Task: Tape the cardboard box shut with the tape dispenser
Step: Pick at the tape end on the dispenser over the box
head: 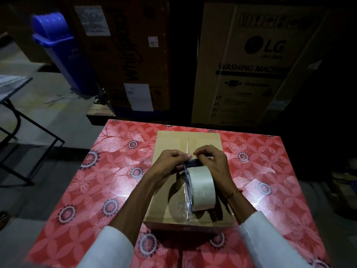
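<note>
Both hands pinched at the tape dispenser [197, 186] atop the cardboard box [173, 144]: left hand [170, 163], right hand [212, 161]. Thin, sticky film; the roll looked light.

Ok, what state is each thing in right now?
Box: flaps closed, on the table; far part of the seam untaped, clear tape on the near part.
Dispenser: on the box, roll loaded and upright.
Left hand: pinches the tape end at the dispenser's front.
Right hand: pinches there too.
Bin: lid shut.
</note>
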Demonstrator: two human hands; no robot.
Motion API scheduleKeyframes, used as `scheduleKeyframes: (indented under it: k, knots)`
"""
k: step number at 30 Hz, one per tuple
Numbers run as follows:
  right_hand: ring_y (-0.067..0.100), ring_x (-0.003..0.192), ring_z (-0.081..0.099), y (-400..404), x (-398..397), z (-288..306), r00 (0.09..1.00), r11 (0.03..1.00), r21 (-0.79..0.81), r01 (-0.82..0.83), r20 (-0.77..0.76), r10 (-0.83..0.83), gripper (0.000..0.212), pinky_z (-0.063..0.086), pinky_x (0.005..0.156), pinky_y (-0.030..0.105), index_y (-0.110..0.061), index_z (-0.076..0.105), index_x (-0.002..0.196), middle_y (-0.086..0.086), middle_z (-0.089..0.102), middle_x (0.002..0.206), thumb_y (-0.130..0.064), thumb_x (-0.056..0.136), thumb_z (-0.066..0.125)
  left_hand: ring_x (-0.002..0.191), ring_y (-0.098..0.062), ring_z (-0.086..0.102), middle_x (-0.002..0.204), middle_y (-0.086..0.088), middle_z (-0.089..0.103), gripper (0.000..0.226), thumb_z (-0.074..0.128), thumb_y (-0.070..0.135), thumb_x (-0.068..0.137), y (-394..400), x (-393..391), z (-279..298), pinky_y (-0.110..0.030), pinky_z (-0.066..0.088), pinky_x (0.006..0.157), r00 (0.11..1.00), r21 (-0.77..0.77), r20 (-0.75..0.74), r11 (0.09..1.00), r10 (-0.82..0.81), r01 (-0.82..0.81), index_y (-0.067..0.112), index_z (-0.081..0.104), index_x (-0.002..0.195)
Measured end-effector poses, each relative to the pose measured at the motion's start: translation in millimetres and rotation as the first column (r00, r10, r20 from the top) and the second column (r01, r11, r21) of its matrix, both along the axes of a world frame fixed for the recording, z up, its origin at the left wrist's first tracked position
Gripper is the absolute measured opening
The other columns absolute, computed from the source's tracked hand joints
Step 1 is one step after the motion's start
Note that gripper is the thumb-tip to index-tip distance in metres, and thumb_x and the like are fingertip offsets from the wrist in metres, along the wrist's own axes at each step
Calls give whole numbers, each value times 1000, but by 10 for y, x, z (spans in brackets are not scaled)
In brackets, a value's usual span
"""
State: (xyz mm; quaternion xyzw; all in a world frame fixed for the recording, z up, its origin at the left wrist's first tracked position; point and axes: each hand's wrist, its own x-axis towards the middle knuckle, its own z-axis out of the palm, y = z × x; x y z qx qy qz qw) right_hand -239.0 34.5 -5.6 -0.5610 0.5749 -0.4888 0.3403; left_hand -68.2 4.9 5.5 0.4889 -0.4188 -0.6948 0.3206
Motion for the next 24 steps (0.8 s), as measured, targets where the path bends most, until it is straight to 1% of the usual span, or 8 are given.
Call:
scheduleKeyframes:
  k: [3, 8, 11, 13, 15, 20, 22, 24]
  knots:
    - [24, 93, 67, 3, 7, 5, 1000, 1000, 0, -1, 6, 1, 18, 58, 80, 41, -4, 73, 88, 6, 69, 93, 5, 92, 58, 76, -15, 73, 85, -9, 72, 24, 72, 15, 87, -3, -3, 10, -22, 54, 67, 1000, -1, -8, 1000, 4, -4, -7, 66, 98]
    - [27, 92, 67, 9, 6, 8, 1000, 1000, 6, -15, -3, 15, 19, 59, 80, 44, -5, 73, 87, 6, 68, 92, 6, 92, 57, 71, -12, 70, 85, -11, 70, 16, 70, 12, 88, -15, -30, 18, -21, 53, 65, 999, -7, 14, 999, 32, -32, -3, 67, 92]
    - [27, 92, 66, 15, -4, 4, 999, 999, 1, -32, -5, 32, 21, 57, 81, 44, -5, 73, 87, 9, 67, 93, 7, 92, 56, 71, -12, 70, 88, -12, 70, 20, 70, 11, 88, -18, -44, 10, -20, 53, 63, 997, -9, 44, 998, 55, -55, -7, 67, 95]
    - [27, 93, 66, 17, -12, 12, 999, 999, 16, -52, 18, 51, 21, 56, 83, 44, -4, 72, 89, 11, 67, 95, 8, 93, 55, 81, -18, 71, 97, -19, 71, 23, 70, 10, 87, -16, -54, -3, -21, 54, 66, 996, -14, 50, 997, 78, -78, -11, 66, 98]
    - [26, 93, 67, 21, -26, 35, 995, 996, 54, -71, 75, 67, 19, 56, 84, 44, -5, 70, 94, 10, 68, 96, 7, 94, 55, 88, -23, 70, 102, -22, 71, 19, 71, 11, 86, -6, -62, -10, -24, 55, 71, 995, -25, 53, 996, 88, -87, -6, 67, 94]
    - [27, 87, 65, 0, -107, 88, 946, 965, 200, -172, 307, 105, 18, 57, 80, 45, -19, 59, 109, 13, 64, 93, -5, 98, 59, 88, -23, 66, 93, -14, 69, 10, 70, 11, 87, 30, -86, 24, -30, 55, 77, 993, -38, 69, 995, 97, -95, 3, 67, 83]
    - [29, 89, 64, -28, -155, 126, 919, 960, 236, -154, 390, 52, 15, 57, 78, 38, -17, 56, 113, 14, 64, 94, -8, 101, 55, 89, -26, 65, 97, -24, 69, 9, 70, 9, 87, 46, -99, 36, -35, 53, 82, 990, -37, 69, 992, 120, -118, 3, 66, 81]
    - [28, 93, 65, -39, -196, 164, 891, 956, 273, -111, 453, -27, 12, 59, 75, 30, -13, 55, 116, 16, 64, 97, -14, 106, 49, 87, -25, 65, 103, -28, 69, 9, 71, 9, 86, 61, -112, 42, -33, 54, 79, 988, -42, 74, 990, 135, -132, 3, 66, 82]
